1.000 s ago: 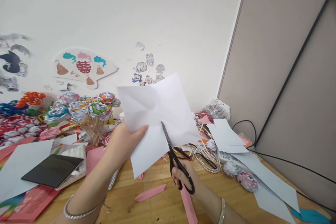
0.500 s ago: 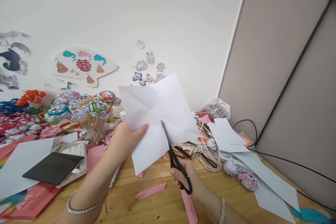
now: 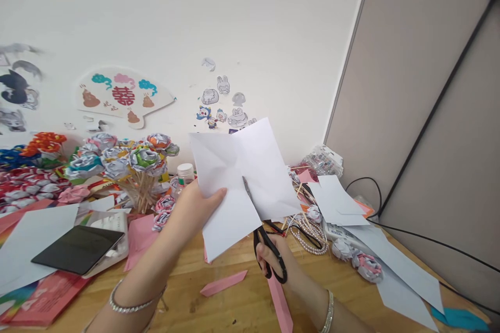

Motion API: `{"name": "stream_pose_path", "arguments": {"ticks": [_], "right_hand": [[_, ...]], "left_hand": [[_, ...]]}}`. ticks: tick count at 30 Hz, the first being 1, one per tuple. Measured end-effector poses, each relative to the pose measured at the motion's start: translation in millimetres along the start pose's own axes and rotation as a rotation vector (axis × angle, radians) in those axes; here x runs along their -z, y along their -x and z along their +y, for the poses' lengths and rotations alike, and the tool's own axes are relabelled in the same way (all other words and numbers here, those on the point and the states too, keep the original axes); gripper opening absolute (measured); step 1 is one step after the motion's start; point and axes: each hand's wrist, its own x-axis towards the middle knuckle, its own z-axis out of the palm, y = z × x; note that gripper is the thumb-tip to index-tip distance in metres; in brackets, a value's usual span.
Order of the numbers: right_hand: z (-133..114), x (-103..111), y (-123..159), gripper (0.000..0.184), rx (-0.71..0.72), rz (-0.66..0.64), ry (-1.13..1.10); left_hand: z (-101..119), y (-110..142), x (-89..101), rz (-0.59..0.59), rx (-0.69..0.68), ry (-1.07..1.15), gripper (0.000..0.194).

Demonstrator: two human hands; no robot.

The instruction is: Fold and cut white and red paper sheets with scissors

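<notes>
My left hand (image 3: 193,208) pinches a creased white sheet of paper (image 3: 242,182) at its left edge and holds it upright above the wooden table (image 3: 234,307). My right hand (image 3: 279,260) grips black scissors (image 3: 265,242) by the handles, fingers through the loops. The blades point up into the sheet from its lower edge, with the tip near the sheet's middle. Both wrists wear thin silver bracelets.
Paper roses on sticks (image 3: 136,166) stand at the left with more paper flowers (image 3: 27,177) behind. A dark tablet (image 3: 78,250) lies on white paper, pink paper strips (image 3: 224,283) in front, white sheets (image 3: 339,203), beads (image 3: 312,237) and a black cable (image 3: 422,239) at right.
The sheet has shifted slightly right and lower, and the scissor blades have gone further into it, now partly hidden behind the paper. A small white-capped bottle now shows beside the roses.
</notes>
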Motion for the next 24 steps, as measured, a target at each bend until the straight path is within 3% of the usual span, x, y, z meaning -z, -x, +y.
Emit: {"name": "stream_pose_path", "arguments": {"ticks": [24], "right_hand": [[5.2, -1.5, -4.7, 0.051, 0.029, 0.054, 0.011]], "left_hand": [[3.8, 3.2, -6.4, -0.033, -0.057, -0.051, 0.037]]}}
